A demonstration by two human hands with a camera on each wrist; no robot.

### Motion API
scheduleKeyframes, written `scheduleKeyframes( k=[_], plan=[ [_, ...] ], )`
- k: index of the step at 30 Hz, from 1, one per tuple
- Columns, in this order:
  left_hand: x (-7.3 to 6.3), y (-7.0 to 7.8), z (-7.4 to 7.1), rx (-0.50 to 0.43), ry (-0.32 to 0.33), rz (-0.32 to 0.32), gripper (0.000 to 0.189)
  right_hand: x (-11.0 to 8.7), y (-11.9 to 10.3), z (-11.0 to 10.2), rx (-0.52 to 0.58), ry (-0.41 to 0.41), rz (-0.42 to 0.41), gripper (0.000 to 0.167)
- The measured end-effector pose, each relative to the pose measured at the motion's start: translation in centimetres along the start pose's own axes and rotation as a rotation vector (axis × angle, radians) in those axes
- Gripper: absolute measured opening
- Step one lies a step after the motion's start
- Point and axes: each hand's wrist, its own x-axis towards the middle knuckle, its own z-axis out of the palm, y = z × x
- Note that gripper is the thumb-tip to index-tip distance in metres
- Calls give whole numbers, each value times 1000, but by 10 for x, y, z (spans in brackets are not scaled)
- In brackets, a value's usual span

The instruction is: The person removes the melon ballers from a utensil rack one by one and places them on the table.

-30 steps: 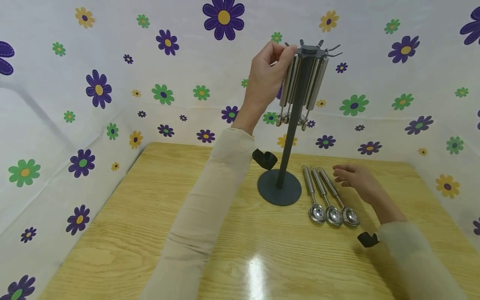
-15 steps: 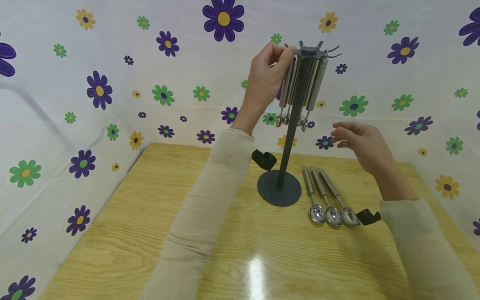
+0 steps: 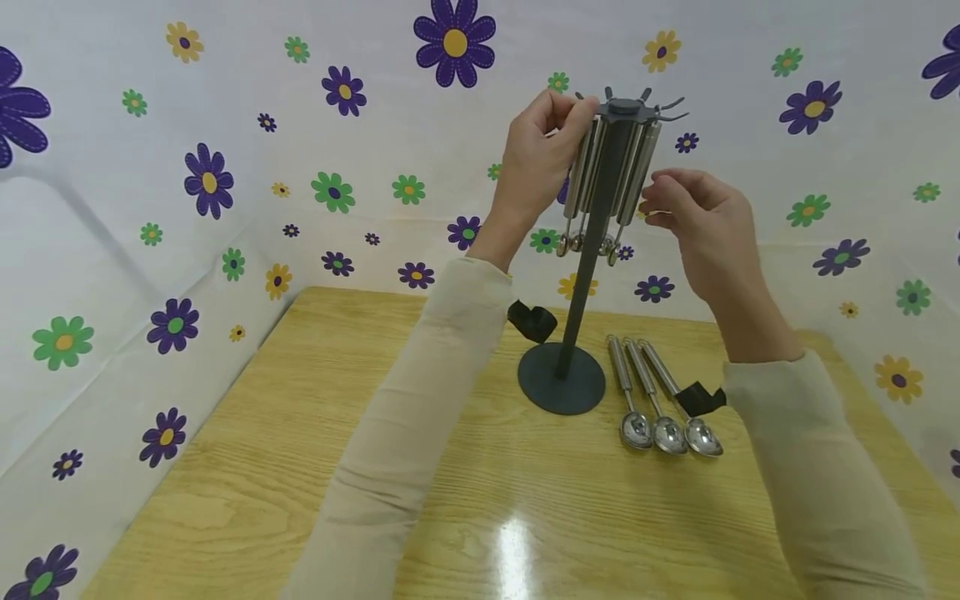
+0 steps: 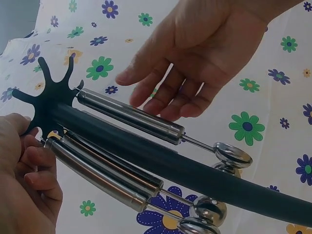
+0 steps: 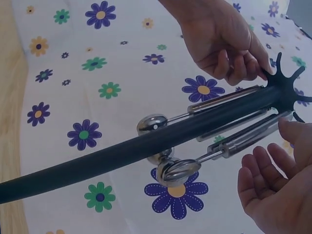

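Note:
A dark metal utensil stand [image 3: 581,312] rises from a round base, with a ring of hooks at its top. My left hand [image 3: 536,158] pinches a hook on the left of that ring, thumb and fingertips together. Several steel round-bowled spoons [image 4: 131,117] hang bowl-down from the hooks around the pole. My right hand [image 3: 708,229] is raised right of the stand, fingers relaxed and loosely bent, with nothing in it. In the left wrist view, its fingers are beside the handle of a hanging spoon; contact cannot be told.
Three more steel spoons [image 3: 654,392] lie side by side on the wooden table [image 3: 337,417], right of the stand's round base [image 3: 561,396]. A black wrist-camera mount on the right sleeve partly covers one. Flower-patterned cloth [image 3: 375,275] stands behind and at both sides.
My right hand has risen from beside the spoons on the table and moved left toward the hanging ones. The left hand keeps its pinch on the hook.

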Motion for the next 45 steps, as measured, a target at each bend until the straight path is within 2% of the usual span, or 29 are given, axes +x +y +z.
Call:
scheduleKeyframes(
  k=[3,7,15,17,21,24,28,34,37,45],
  plan=[
    [0,-1,0,9,1,0,13,4,-2,9,42,17,-44,23],
    [0,-1,-1,9,6,-8,12,8,-3,17,25,21,-69,20],
    [-3,9,-1,62,17,-71,16,11,2,22,-3,3,-94,19],
    [-5,12,-1,93,44,-52,21,11,2,22,-15,-4,-96,20],
    [-12,15,0,136,102,63,27,11,1,22,-40,-29,-91,23],
    [-18,17,5,149,78,99,25,11,0,21,-66,-40,-90,25],
    [-21,21,11,207,34,90,25,10,-1,21,-105,-47,-88,26],
    [-19,25,12,321,63,87,21,8,-5,18,-183,-86,-95,25],
    [-20,26,13,326,49,89,22,6,-8,15,-243,-89,-93,24],
    [-21,26,15,281,33,101,22,-1,-15,9,-299,-89,-92,26]
  ],
)
